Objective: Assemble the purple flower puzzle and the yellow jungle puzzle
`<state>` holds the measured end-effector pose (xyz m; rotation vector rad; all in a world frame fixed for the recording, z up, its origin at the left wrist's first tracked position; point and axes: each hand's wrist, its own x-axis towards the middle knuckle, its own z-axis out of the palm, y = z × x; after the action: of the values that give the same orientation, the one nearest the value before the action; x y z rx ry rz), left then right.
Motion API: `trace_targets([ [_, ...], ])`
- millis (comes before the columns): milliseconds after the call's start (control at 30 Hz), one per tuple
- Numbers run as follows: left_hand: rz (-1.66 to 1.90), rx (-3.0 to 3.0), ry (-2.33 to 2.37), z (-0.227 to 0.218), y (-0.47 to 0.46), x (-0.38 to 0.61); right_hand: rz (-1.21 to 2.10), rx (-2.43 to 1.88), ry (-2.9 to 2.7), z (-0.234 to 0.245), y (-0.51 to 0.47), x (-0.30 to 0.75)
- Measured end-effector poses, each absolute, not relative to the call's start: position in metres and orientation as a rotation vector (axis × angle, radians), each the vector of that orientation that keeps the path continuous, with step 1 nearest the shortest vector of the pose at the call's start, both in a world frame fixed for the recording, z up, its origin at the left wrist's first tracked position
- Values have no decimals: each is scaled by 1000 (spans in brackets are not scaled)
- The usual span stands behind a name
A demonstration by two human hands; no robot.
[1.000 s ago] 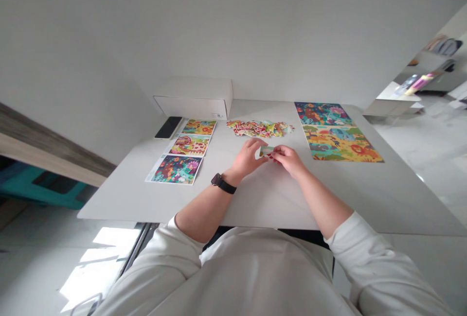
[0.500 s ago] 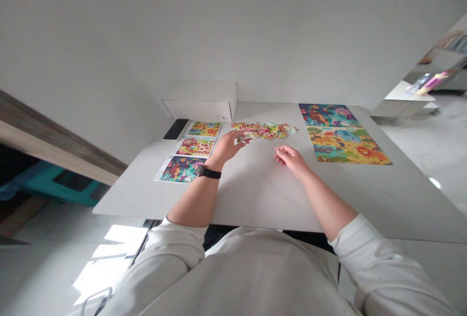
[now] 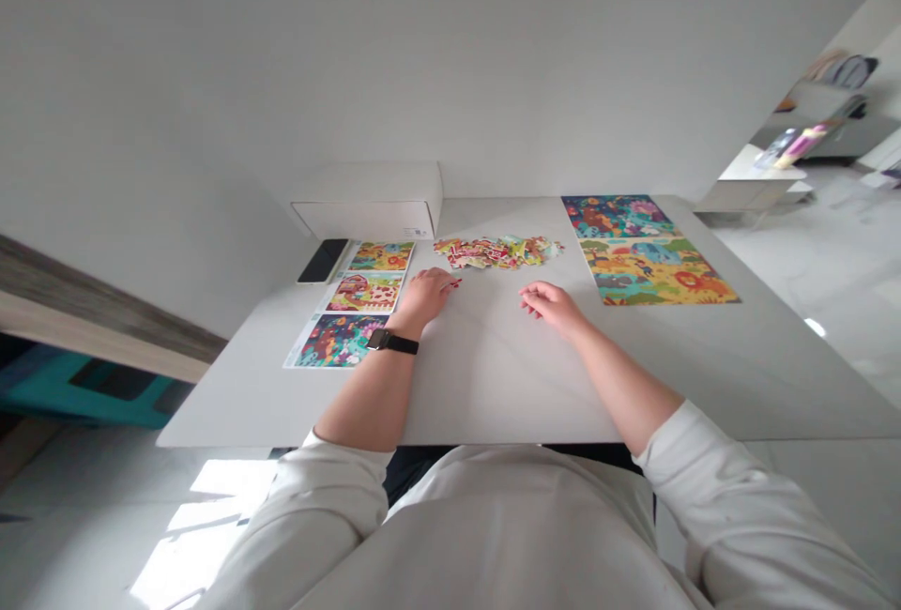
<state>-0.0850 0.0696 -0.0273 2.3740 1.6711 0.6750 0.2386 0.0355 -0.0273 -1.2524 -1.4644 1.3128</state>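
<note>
My left hand, with a black watch on the wrist, rests low over the table, its fingers pointing right and loosely bent. No object shows in it, though its underside is hidden. Just beyond its fingertips lies a heap of colourful jigsaw puzzle pieces, apart from the hand. My right hand hovers to the right with relaxed, half-curled fingers and nothing visible in them. Beside the left forearm lies a sheet with three small pictures, its lower part partly covered by the wrist.
Two joined colourful picture panels lie at the back right of the white table. A white box stands at the back left against the wall, with a dark-screened phone in front of it.
My left hand has drawn back from the puzzle heap toward me, and its fingers have come closer together. My right hand has hardly moved. The view has shifted slightly.
</note>
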Motion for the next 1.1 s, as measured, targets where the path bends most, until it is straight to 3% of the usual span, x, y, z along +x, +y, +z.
trace_targets([
  [700, 672, 2387, 1599, -25, 75, -83, 1334, -1265, -1467, -25, 37, 239],
  [933, 1124, 2174, 1739, -2, 55, -69, 1353, -1251, -1468, -27, 38, 238],
  [1100, 1184, 1965, 1740, 10, 37, -62, 1338, -1274, -1491, -31, 39, 237],
])
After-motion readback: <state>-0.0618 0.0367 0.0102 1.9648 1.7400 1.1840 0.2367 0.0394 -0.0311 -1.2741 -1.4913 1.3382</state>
